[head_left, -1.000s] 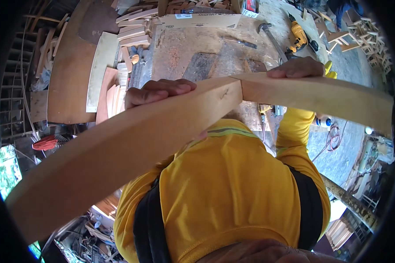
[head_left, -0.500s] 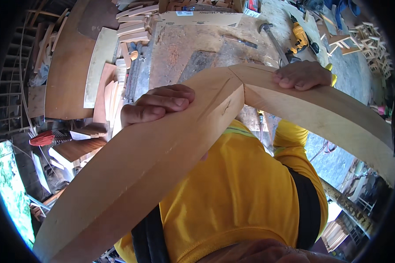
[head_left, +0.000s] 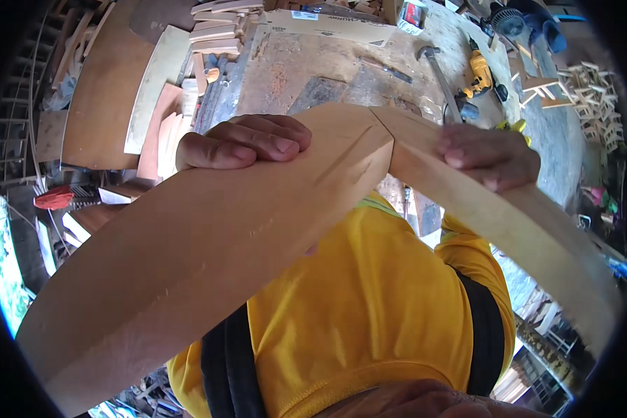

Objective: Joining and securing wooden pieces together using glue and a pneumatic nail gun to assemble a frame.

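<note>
Left board (head_left: pixel 209 223) and right board (head_left: pixel 512 226) met at an angled seam (head_left: pixel 382 125) before your yellow shirt (head_left: pixel 369 299), your left hand (head_left: pixel 247 143) and blurred right hand (head_left: pixel 491 155) each gripping one, seemingly to check the fit, which called for keeping both ends aligned.

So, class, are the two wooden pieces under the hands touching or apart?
Touching: the left piece and right piece meet along a thin seam. Fastened or not, I cannot tell.
</note>
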### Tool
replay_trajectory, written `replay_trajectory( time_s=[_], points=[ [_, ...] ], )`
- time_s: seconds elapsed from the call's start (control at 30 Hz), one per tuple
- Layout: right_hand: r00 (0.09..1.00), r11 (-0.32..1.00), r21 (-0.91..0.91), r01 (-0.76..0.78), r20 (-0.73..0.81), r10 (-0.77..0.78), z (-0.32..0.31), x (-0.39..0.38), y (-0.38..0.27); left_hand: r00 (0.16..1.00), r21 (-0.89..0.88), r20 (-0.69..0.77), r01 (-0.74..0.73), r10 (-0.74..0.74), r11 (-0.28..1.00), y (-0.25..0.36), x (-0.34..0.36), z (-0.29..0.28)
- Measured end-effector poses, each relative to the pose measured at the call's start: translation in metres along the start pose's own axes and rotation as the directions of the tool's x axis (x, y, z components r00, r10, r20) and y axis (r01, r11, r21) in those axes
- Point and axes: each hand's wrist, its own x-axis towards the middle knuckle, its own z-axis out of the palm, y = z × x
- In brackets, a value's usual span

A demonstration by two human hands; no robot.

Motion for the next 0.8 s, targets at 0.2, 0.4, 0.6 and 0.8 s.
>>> replay_trajectory(
  time_s=[0.2,0.4,0.6,0.8],
  points=[
    [0.976,0.908,0.385,0.164,0.067,-0.205,0.019,0.011,-0.009,0.994,0.124,-0.078,0.083,-0.074,0.989,-0.001,-0.006,0.002],
    [0.845,0.793,0.605,0.071,0.386,-0.370,0.032,0.065,-0.025,0.980,0.082,-0.109,0.176,-0.167,0.981,-0.026,-0.013,-0.002],
    [0.709,0.769,0.639,-0.005,0.544,-0.448,0.074,0.069,-0.016,0.956,0.099,-0.074,0.291,-0.285,0.951,-0.018,-0.021,-0.001],
    [0.789,0.831,0.555,0.022,0.501,-0.356,0.064,0.056,-0.006,0.906,-0.139,-0.012,0.417,-0.423,0.898,-0.044,-0.015,0.000]
  ],
)
